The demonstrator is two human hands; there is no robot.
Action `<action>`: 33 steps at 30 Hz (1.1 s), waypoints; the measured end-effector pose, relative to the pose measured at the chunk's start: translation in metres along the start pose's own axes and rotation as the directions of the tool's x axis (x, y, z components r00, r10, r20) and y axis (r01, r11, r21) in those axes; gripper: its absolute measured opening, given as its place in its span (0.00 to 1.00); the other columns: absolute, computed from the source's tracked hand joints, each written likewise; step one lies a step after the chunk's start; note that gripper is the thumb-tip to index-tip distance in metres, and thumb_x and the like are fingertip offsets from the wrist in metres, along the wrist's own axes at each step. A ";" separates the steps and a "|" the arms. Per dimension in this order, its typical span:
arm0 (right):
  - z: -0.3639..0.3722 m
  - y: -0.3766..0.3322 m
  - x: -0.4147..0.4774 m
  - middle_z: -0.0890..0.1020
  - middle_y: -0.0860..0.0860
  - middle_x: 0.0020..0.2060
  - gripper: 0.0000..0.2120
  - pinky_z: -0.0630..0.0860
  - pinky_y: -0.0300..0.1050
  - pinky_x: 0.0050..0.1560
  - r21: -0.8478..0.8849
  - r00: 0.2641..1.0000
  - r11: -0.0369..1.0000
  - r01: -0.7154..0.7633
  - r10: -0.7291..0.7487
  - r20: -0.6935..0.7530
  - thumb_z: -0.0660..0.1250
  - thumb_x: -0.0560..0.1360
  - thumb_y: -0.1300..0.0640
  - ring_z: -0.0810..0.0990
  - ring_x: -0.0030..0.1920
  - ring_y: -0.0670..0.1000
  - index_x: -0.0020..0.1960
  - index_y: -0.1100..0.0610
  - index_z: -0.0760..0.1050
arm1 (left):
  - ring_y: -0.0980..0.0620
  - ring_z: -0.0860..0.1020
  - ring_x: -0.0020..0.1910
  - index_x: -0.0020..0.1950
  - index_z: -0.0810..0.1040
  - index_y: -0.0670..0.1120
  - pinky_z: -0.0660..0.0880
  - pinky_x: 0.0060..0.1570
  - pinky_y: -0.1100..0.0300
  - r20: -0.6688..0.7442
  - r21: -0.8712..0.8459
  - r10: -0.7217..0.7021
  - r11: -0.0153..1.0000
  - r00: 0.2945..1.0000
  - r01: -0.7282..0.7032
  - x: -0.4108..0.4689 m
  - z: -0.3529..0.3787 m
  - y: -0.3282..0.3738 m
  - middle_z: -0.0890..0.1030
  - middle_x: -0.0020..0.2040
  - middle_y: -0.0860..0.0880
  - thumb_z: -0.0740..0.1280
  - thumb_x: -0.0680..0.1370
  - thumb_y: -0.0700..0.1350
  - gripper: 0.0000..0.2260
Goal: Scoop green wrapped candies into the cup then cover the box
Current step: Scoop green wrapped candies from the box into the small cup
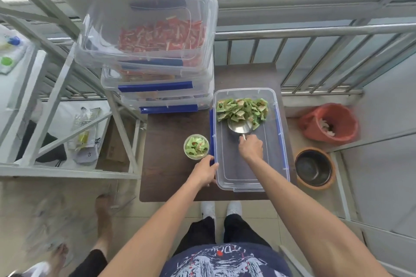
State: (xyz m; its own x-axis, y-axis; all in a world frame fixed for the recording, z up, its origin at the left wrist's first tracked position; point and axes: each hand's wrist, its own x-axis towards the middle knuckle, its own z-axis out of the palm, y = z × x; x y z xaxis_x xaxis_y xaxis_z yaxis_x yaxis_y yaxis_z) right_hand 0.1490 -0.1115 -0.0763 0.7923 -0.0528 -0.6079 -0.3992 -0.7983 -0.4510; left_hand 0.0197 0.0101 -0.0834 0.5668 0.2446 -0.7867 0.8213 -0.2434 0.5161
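- A dark printed shirt [225, 261] fills the bottom edge, nearest the lens, with dark trousers and white shoes [221, 208] below it on the tiled floor.
- Both bare forearms reach forward from there over the dark worktop [166, 141].
- The right hand [251, 147] is inside the open clear box [252, 184]; its fingers are closed around the handle of a metal scoop [239, 128], wrist straight, knuckles up.
- The scoop's bowl points away from the person and its front edge touches the near side of the green wrapped candies [242, 109], which are heaped at the far end of the box; the near half of the box floor is bare.
- The left hand [206, 173] grips the box's near left corner, fingers curled over the rim by the blue clip, thumb on the outside.
- A clear cup [196, 146] stands upright on the worktop just beside the box's left wall and just beyond the left hand; it already holds green candies close to its rim.
- Behind the cup, a stack of lidded clear boxes [155, 83] with blue clips sits on the worktop; the top one holds red wrapped candies [162, 37].
- On the floor to the right stand a red-lined bin [328, 122] and a dark pot [314, 167].
- A metal rack [56, 87] stands to the left.
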 end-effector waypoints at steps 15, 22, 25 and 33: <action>-0.045 0.056 -0.034 0.84 0.48 0.36 0.18 0.73 0.48 0.38 0.232 0.981 0.958 0.168 -0.139 -0.137 0.62 0.83 0.46 0.80 0.37 0.55 0.41 0.54 0.81 | 0.44 0.88 0.48 0.64 0.73 0.43 0.76 0.37 0.57 0.024 0.032 -0.010 0.999 1.000 0.009 -0.012 -0.010 -0.004 0.82 0.53 0.46 0.61 0.85 0.54 0.16; -0.036 0.070 -0.036 0.86 0.56 0.42 0.17 0.77 0.52 0.48 -0.015 0.995 0.996 0.088 -0.088 -0.050 0.64 0.79 0.45 0.82 0.49 0.60 0.39 0.55 0.81 | 0.49 0.86 0.45 0.61 0.75 0.42 0.80 0.44 0.54 0.049 -0.016 0.042 0.999 0.998 -0.041 -0.006 -0.011 -0.001 0.84 0.52 0.45 0.67 0.83 0.52 0.15; -0.019 0.074 -0.035 0.85 0.58 0.46 0.17 0.77 0.50 0.49 -0.078 1.000 0.997 0.016 -0.017 -0.012 0.64 0.78 0.44 0.83 0.52 0.61 0.47 0.57 0.84 | 0.48 0.84 0.45 0.63 0.74 0.43 0.78 0.40 0.55 0.010 0.021 0.034 0.999 0.999 -0.034 -0.003 -0.001 -0.003 0.83 0.54 0.42 0.68 0.83 0.48 0.13; 0.007 0.025 -0.011 0.82 0.60 0.59 0.18 0.75 0.53 0.56 -0.087 1.000 0.996 -0.024 0.024 0.007 0.64 0.81 0.47 0.80 0.60 0.63 0.60 0.59 0.79 | 0.41 0.86 0.50 0.57 0.75 0.46 0.84 0.46 0.49 -0.040 -0.018 0.025 1.000 0.999 -0.025 -0.003 0.001 -0.007 0.84 0.53 0.41 0.71 0.81 0.48 0.09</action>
State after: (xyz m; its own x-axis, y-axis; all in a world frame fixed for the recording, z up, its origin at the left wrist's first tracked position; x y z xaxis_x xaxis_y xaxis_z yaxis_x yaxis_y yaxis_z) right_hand 0.1268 -0.1266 -0.0856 0.7792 -0.0683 -0.6230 -0.3764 -0.8459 -0.3780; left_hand 0.0127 0.0104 -0.0847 0.5889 0.2755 -0.7598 0.8077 -0.2325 0.5418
